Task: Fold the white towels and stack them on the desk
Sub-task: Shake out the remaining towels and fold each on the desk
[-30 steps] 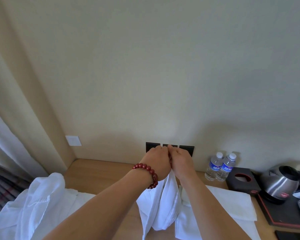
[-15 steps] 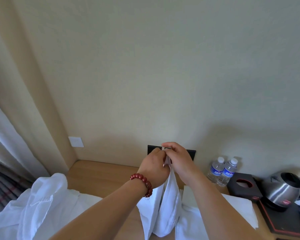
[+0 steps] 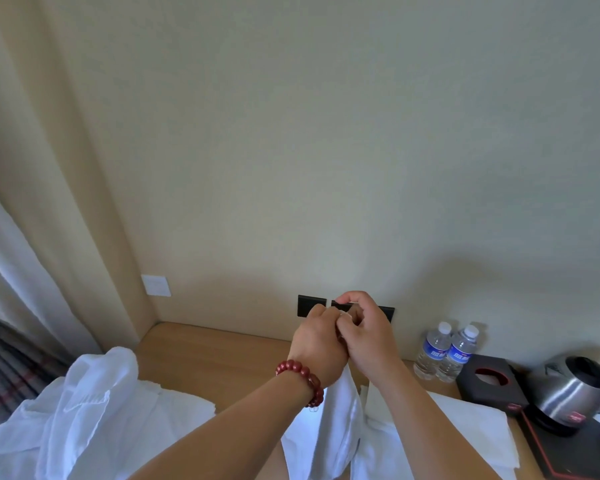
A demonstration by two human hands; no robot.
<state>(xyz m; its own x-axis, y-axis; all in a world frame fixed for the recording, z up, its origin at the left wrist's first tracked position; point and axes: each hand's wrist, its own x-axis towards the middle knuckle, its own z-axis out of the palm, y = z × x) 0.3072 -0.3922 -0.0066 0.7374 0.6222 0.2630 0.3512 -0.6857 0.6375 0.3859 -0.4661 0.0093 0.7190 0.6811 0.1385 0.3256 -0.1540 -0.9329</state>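
While both hands meet above the counter (image 3: 219, 355), the left hand (image 3: 317, 344) and right hand (image 3: 368, 334) pinch a white towel (image 3: 340, 427) hanging just below them.

Two hands show, the left hand (image 3: 317, 341) and the right hand (image 3: 364, 332), pressed together. One white towel (image 3: 340, 431) hangs from them. One folded towel (image 3: 465, 424) lies on the surface (image 3: 201, 355), and one heap of loose white cloth (image 3: 84, 410) lies at the left. Two water bottles (image 3: 445, 353) stand beside one black tissue box (image 3: 489, 382) and one steel kettle (image 3: 568, 389). One red bead bracelet (image 3: 302, 379) circles the left wrist.
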